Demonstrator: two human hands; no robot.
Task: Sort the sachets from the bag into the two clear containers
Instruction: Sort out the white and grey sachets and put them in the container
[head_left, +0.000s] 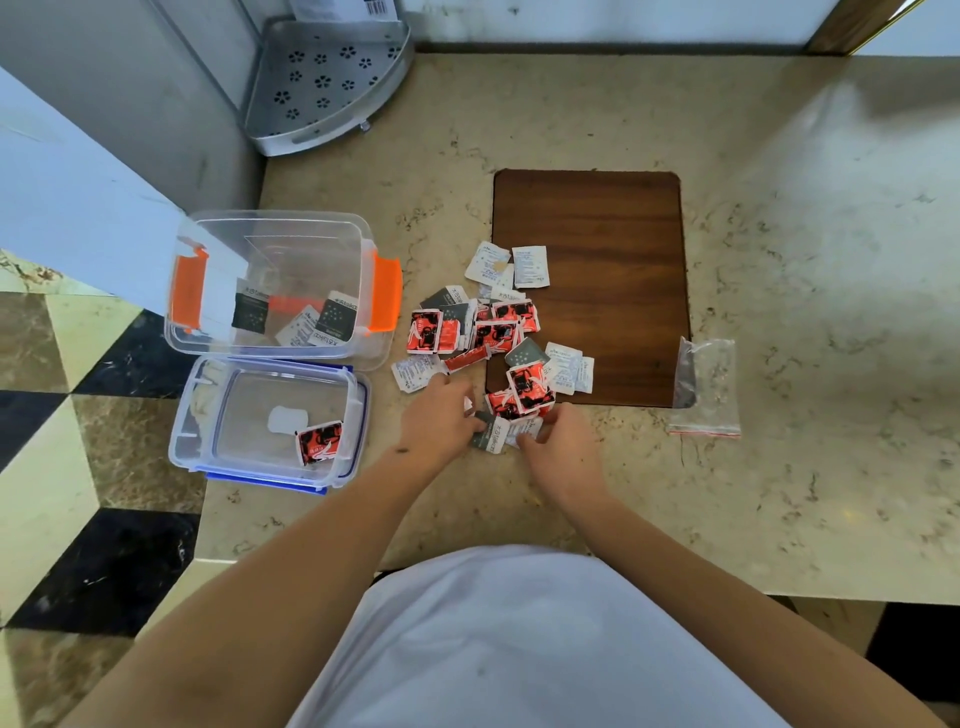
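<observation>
I see both hands at the near edge of the sachet pile (491, 332), which spreads from the counter (779, 260) onto the brown mat (613, 218). My left hand (439, 421) and right hand (558, 449) each pinch at a grey-and-white sachet (491, 436) between them; the fingertips are tucked under, so I cannot tell which hand really grips it. The orange-clip box (270, 283) holds a few grey and white sachets, their print too small to read. The blue-clip box (270, 423) holds one red sachet (318, 441) beside a pale patch I cannot identify. The empty bag (706, 387) lies right of the mat. A grey corner rack (324, 83) is cut off at the top.
</observation>
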